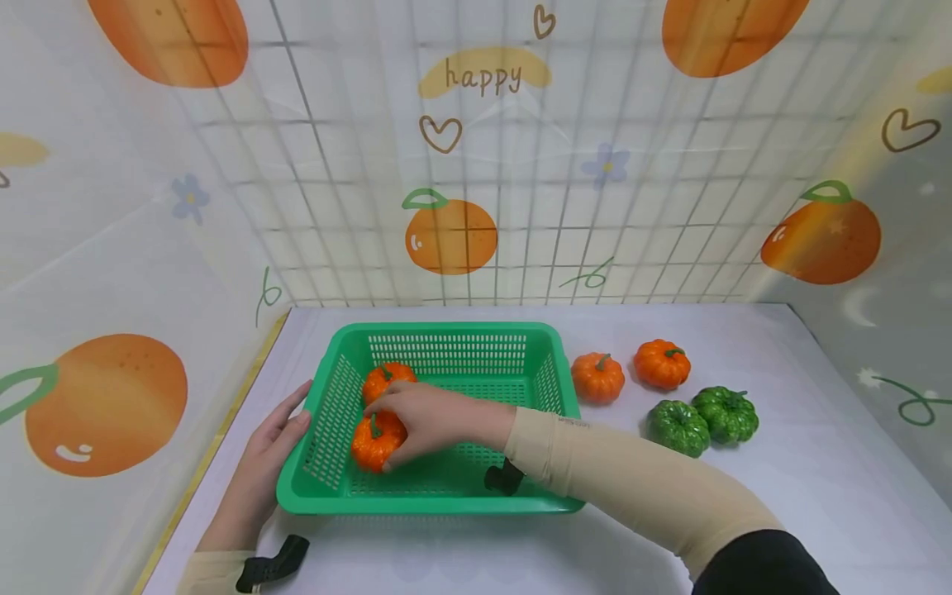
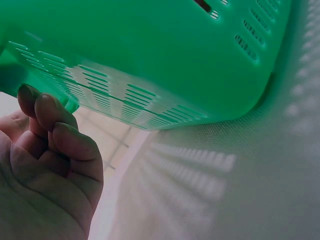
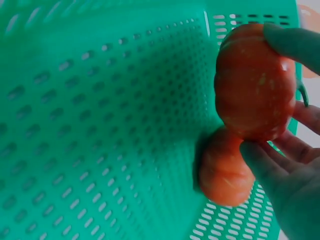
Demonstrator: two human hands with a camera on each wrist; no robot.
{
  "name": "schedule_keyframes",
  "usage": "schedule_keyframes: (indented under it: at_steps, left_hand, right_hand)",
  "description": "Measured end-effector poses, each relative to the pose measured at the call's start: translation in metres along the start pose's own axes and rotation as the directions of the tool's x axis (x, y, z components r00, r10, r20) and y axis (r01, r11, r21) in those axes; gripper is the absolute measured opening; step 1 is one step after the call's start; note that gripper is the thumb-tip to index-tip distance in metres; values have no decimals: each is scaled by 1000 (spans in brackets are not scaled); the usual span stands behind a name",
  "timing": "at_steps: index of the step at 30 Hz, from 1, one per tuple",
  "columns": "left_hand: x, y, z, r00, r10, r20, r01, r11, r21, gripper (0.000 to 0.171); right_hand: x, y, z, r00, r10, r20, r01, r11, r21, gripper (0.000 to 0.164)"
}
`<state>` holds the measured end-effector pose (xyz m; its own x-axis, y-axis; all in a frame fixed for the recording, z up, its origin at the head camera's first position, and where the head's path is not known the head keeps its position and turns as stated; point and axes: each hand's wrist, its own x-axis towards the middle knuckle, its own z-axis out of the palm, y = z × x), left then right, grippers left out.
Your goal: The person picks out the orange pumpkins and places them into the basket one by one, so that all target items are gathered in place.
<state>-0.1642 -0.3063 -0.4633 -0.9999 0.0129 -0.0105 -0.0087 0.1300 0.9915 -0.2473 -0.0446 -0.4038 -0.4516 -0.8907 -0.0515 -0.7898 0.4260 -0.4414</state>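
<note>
Backdrop fabric printed with fruit, hearts and the word "happy" rises ahead of us, above a white tabletop. Left of centre we have a green slotted plastic basket, standing upright. Our right forearm, in a beige sleeve, crosses its right side.

Our right hand reaches inside, thumb and fingers closed about an orange ribbed pumpkin near the basket's left wall; we cannot tell whether its weight rests on the floor there. Our left hand lies along the outside of that wall, fingers loosely bent and wrapped round nothing; how firmly they touch the basket, we cannot tell.

Of the 6 pumpkins we count, 2 are within the walls: the held pumpkin and, just beyond it, an ungripped orange pumpkin. The other 4 lie on the tabletop to the right: a paler orange pumpkin just beside the basket, a brighter orange pumpkin farther right, and, nearer us, a left green pumpkin beside a right green pumpkin.

We judge the work partway along: 1 pumpkin sits free inside, 1 is not yet released, and 4 remain outside. Smallest of all, a curved green stem pokes from the held pumpkin.
</note>
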Motion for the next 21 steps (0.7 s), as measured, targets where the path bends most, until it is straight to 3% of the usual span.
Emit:
schedule_keyframes:
  at_steps: [11, 21]
  left_hand:
    - [0, 0, 0, 1000, 1, -1, -1, 1000, 5, 54]
    - [1, 1, 1, 1000, 2, 3, -2, 1000, -5, 54]
  right_hand:
    - [12, -4, 14, 998, -32, 55, 34, 999, -42, 71]
    - [14, -9, 18, 997, -7, 82, 12, 998, -63, 72]
